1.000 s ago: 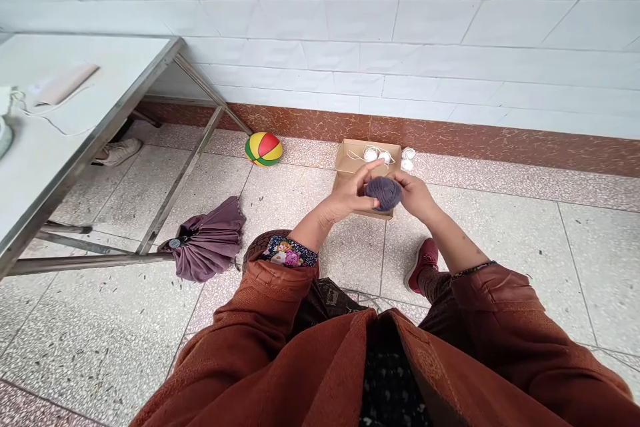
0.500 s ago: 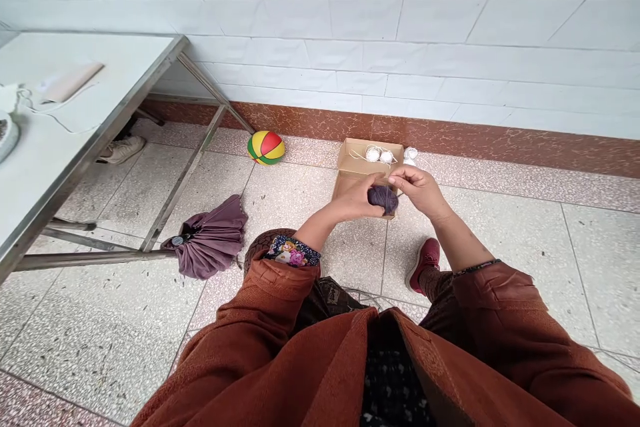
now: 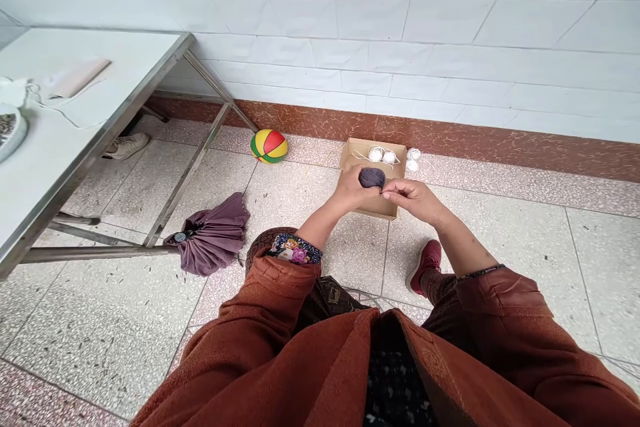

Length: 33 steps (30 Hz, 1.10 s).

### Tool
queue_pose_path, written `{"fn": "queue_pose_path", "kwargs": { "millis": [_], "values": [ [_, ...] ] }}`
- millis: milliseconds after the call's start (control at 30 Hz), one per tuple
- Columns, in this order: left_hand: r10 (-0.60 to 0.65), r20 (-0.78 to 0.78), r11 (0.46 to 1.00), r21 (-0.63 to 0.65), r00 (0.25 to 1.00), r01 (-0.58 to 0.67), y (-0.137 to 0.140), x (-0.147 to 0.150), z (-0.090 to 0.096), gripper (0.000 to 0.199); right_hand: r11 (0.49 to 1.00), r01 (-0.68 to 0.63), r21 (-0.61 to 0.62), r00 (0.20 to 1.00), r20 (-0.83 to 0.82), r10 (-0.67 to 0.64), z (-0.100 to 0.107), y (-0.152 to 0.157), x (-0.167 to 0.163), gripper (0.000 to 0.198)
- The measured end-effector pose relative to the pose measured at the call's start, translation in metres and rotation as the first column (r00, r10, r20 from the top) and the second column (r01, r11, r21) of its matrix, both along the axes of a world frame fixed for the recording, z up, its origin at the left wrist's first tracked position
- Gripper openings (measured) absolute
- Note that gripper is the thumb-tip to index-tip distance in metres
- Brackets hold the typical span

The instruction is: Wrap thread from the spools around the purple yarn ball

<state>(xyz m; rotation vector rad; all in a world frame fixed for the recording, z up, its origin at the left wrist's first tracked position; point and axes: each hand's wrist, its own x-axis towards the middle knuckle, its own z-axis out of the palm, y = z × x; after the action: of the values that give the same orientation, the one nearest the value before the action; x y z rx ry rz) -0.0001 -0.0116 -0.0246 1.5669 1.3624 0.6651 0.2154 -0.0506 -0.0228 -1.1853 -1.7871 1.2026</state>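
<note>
A dark purple-grey ball of yarn [image 3: 372, 177] rests in the grip of my left hand [image 3: 351, 188], its fingers curled round the near and left sides. Just to the right, my right hand [image 3: 411, 198] pinches with thumb and forefinger close to the ball's lower right edge. A yarn strand seems to be between those fingertips, though it is too thin to make out clearly. Below and behind both hands, an open cardboard box [image 3: 349, 159] lies on the floor. White yarn balls [image 3: 382, 156] with loose strands sit in its far part.
More white yarn balls [image 3: 413, 160] lie right of the box by the wall. A striped ball [image 3: 269, 146] stands near the table leg. A folded purple umbrella [image 3: 215, 235] lies at left, beside a metal-framed table [image 3: 145, 73]. Another person's shoe [image 3: 127, 146] shows beneath the table.
The yarn ball has moved left and up and turned in my left hand. My right hand has moved from above the ball down to its lower right side.
</note>
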Motion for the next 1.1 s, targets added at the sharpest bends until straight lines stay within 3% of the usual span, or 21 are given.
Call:
{"fn": "queue_pose_path", "kwargs": {
  "millis": [100, 233, 300, 400, 500, 667, 767, 867, 967, 1033, 1100],
  "values": [
    [-0.196, -0.021, 0.981, -0.005, 0.98, 0.196, -0.005, 0.002, -0.001, 0.083, 0.997, 0.074, -0.011, 0.992, -0.102, -0.075, 0.003, 0.005, 0.002, 0.039],
    [-0.373, 0.316, 0.903, -0.09, 0.872, 0.419, -0.013, 0.004, 0.002, 0.101, 0.977, 0.213, 0.023, 0.969, -0.135, -0.209, -0.006, 0.012, 0.005, 0.037],
    [-0.339, 0.538, 0.859, -0.157, 0.772, 0.487, -0.018, 0.004, 0.006, 0.103, 0.966, 0.255, 0.037, 0.962, -0.115, -0.249, -0.012, 0.014, 0.005, 0.036],
    [-0.159, 0.736, 0.817, -0.277, 0.658, 0.506, -0.02, 0.001, 0.014, 0.099, 0.959, 0.277, 0.056, 0.96, -0.053, -0.275, -0.019, 0.015, 0.004, 0.033],
    [0.0, 0.785, 0.862, -0.314, 0.62, 0.397, -0.015, -0.002, 0.017, 0.088, 0.969, 0.223, 0.111, 0.972, 0.046, -0.229, -0.019, 0.011, 0.001, 0.03],
    [0.136, 0.713, 0.926, -0.338, 0.688, 0.167, -0.003, -0.003, 0.01, 0.066, 0.989, 0.048, 0.142, 0.995, 0.082, -0.06, -0.011, 0.003, 0.0, 0.037],
    [0.153, 0.55, 0.947, -0.32, 0.821, 0.038, -0.001, -0.001, 0.004, 0.058, 0.997, 0.017, 0.073, 0.999, 0.043, -0.02, -0.004, 0.001, 0.003, 0.04],
    [0.061, 0.276, 0.99, -0.143, 0.959, -0.022, -0.003, 0.0, 0.0, 0.059, 0.997, 0.055, 0.062, 0.998, -0.038, -0.052, 0.003, 0.003, 0.004, 0.041],
    [-0.13, 0.171, 0.988, -0.056, 0.977, 0.141, -0.007, 0.001, -0.001, 0.075, 0.985, 0.124, 0.116, 0.992, -0.044, -0.12, 0.005, 0.009, 0.004, 0.038],
    [-0.265, 0.307, 0.941, -0.127, 0.914, 0.315, -0.01, 0.002, 0.001, 0.087, 0.977, 0.16, 0.14, 0.987, -0.025, -0.158, 0.001, 0.013, 0.005, 0.037],
    [-0.307, 0.504, 0.87, -0.196, 0.807, 0.453, -0.014, 0.002, 0.005, 0.093, 0.974, 0.183, 0.132, 0.983, -0.014, -0.183, -0.007, 0.016, 0.006, 0.036]
  ]
}}
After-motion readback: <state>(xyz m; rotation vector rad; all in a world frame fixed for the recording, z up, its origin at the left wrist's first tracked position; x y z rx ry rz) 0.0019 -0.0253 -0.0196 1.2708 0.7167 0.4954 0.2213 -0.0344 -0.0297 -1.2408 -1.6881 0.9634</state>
